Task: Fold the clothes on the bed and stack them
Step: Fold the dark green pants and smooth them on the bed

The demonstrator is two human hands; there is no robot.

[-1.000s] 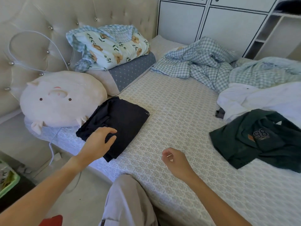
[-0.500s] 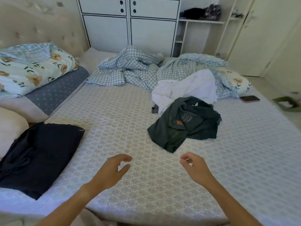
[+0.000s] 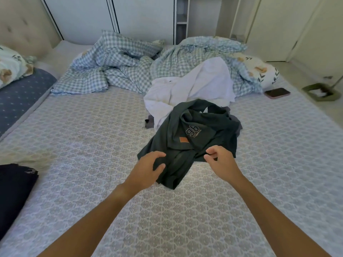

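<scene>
A crumpled dark green shirt (image 3: 193, 134) with a number print and an orange patch lies in the middle of the bed (image 3: 92, 145). My left hand (image 3: 146, 169) hovers over its near left edge with fingers loosely curved and holds nothing. My right hand (image 3: 220, 160) is at its near right edge, fingers curled; nothing is plainly pinched between them. A white garment (image 3: 194, 88) lies bunched behind the green shirt, with a bit of grey cloth (image 3: 150, 122) peeking from under it. A folded dark navy garment (image 3: 13, 191) lies flat at the bed's left edge.
A rumpled blue checked duvet (image 3: 118, 69) fills the far side of the bed. A phone (image 3: 277, 92) lies at the right, near a floral pillow (image 3: 259, 71). More pillows (image 3: 16, 86) are at the left by the headboard. A dustpan (image 3: 323, 91) is on the floor at right.
My view swung right from the folded navy garment to the green shirt. Both hands left the navy garment's area and reached forward to the near edge of the green shirt.
</scene>
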